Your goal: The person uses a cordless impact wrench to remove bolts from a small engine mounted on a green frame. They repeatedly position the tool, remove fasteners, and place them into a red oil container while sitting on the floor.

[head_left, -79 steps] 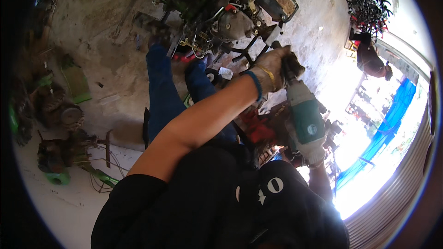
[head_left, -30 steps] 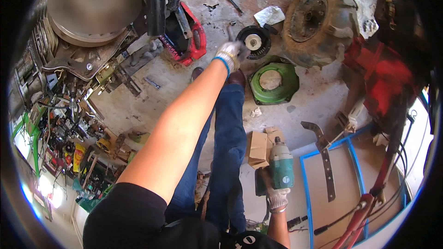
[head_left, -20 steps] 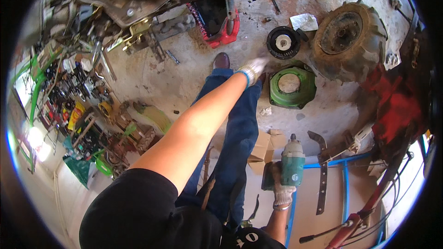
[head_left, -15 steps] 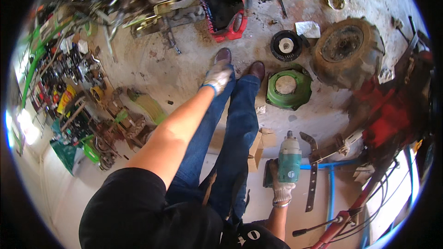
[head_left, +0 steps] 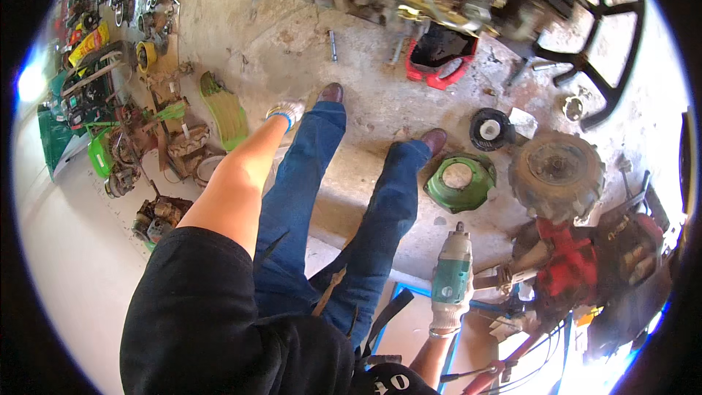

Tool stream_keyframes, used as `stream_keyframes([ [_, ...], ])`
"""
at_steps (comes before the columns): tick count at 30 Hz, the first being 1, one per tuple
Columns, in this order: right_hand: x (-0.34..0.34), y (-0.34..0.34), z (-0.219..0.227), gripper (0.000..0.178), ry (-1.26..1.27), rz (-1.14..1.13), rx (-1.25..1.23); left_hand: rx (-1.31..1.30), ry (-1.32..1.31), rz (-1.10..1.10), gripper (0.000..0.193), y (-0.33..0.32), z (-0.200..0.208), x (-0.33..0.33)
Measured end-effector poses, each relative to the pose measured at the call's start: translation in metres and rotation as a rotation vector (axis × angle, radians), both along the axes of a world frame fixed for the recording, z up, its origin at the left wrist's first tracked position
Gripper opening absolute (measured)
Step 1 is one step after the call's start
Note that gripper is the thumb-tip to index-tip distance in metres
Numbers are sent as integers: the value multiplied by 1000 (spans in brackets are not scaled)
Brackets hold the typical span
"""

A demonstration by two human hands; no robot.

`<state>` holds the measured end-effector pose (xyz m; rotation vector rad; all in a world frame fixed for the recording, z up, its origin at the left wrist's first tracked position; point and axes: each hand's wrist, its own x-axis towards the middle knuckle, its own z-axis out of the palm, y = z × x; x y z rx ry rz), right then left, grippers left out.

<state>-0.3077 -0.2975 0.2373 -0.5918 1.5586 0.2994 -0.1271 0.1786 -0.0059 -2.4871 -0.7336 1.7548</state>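
My right hand (head_left: 447,314), in a pale knit work glove, grips a green and grey impact wrench (head_left: 452,278) at the lower right. The wrench's bare square drive points away from me, over the floor. My left hand (head_left: 289,111), gloved as well, hangs beside my left shoe (head_left: 330,93); its fingers are too small and turned away to read, and nothing shows in it. Beyond it, a metal socket extension or rod (head_left: 333,45) lies on the concrete. To the right of my legs sits a green round housing (head_left: 461,183), with a black round part (head_left: 491,129) behind it.
Far ahead stands a greasy machine (head_left: 475,0) with a red open-topped part (head_left: 441,58) below it. A lugged tyre (head_left: 557,175) and red machinery (head_left: 567,263) are on the right. Tools and parts (head_left: 121,0) crowd the left, near a curved green panel (head_left: 223,111).
The view has swung and my legs have stepped apart. My left hand has moved left, away from in front of my legs. The impact wrench stays in my right hand.
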Motion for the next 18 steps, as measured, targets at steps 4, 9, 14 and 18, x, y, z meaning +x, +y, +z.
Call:
stream_keyframes([
  [4, 16, 44, -18, 35, 48, 122, -14, -157, 41, -188, 50, 17, -50, 32],
  [9, 20, 89, -54, 36, 54, 494, -205, -157, -234, 197, 52, 27, -151, 47],
  [14, 24, 111, -78, 30, -16, 1418, -480, -79, -359, 296, 46, 22, -221, 59],
  [18, 27, 117, -94, 32, -25, 1757, -624, -1, -460, 412, 32, 14, -257, 75],
])
